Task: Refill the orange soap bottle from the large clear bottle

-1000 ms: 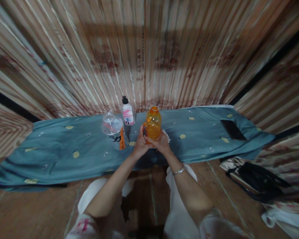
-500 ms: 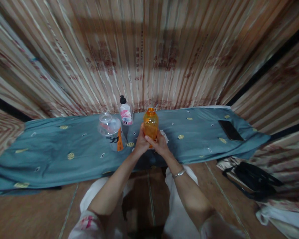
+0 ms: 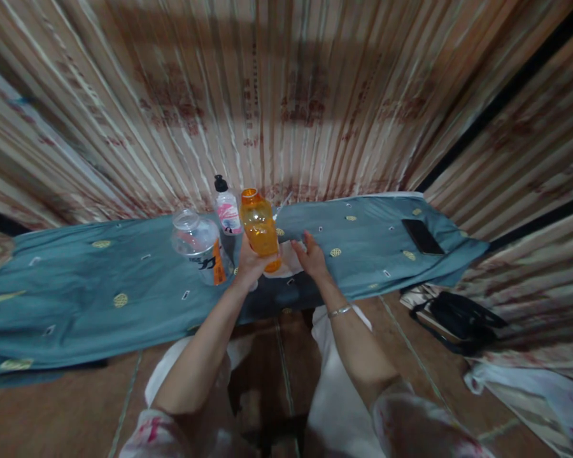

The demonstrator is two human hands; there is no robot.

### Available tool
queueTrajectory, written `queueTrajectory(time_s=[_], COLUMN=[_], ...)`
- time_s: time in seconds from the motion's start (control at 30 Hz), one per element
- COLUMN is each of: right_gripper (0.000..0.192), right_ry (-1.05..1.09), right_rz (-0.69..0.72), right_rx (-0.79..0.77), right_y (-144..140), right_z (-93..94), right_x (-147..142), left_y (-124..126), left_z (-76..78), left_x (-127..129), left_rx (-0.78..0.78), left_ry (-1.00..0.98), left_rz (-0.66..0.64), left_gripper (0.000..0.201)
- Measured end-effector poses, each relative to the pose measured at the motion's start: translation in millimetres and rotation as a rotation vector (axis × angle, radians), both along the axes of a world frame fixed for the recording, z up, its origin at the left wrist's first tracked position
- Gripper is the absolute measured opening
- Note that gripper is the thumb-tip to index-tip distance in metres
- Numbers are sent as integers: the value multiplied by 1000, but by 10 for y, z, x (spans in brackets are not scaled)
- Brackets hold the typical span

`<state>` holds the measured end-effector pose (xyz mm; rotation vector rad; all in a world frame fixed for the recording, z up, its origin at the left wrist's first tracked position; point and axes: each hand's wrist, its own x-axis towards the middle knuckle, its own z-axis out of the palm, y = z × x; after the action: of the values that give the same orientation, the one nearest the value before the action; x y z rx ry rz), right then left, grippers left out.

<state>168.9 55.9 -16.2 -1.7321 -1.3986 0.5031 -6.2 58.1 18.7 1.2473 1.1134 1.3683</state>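
One hand fewer clasps the translucent orange plastic bottle (image 3: 259, 224) than before: the left hand (image 3: 249, 264) grips its rounded body alone, the right hand (image 3: 312, 258) released, fingers parted

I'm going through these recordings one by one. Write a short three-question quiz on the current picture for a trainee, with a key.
1. Which hand grips the orange bottle?
2. True or false: the phone lies on the cloth.
3. What colour is the cap of the pink-labelled bottle? A) white B) black C) orange

Key:
1. The left hand.
2. True.
3. B.
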Motion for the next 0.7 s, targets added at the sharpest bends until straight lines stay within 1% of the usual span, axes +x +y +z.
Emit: queueTrajectory(time_s=[0.07,0.13,0.27,0.37,0.43,0.5,0.57,0.67,0.7], right_gripper=[61,65,79,79,73,63,46,15,11], right_ry=[-70,-120,-255,-264,-224,-182,-148,-63,-23], right_rz=[-37,-45,24,71,64,55,53,53,49], right_rx=[-27,-59,-120,-122,-154,-197,-227,-252,-255], right_y=[41,48,-8,-46,-62,-82,-113,-168,-182], right_z=[-39,-81,-136,-121,-88,-51,-18,22,35], right_x=[55,68,-4,-66,-85,-85,-68,-10,18], left_y=[-41,-84,-146,-164,-165,-159,-148,-133,-131], left_z=[59,96,107,96,96,98,98,87,80], left_x=[-66,-117,-166,-180,-182,-178,-169,-157,-156], left_rx=[-1,-7,-30,-48,-52,-47,-40,-36,-36], left_ry=[-8,-8,13,39,54,57,52,42,40], left_rz=[3,2,6,24,32,37,36,24,18], left_gripper=[75,75,77,77,76,74,72,72,73])
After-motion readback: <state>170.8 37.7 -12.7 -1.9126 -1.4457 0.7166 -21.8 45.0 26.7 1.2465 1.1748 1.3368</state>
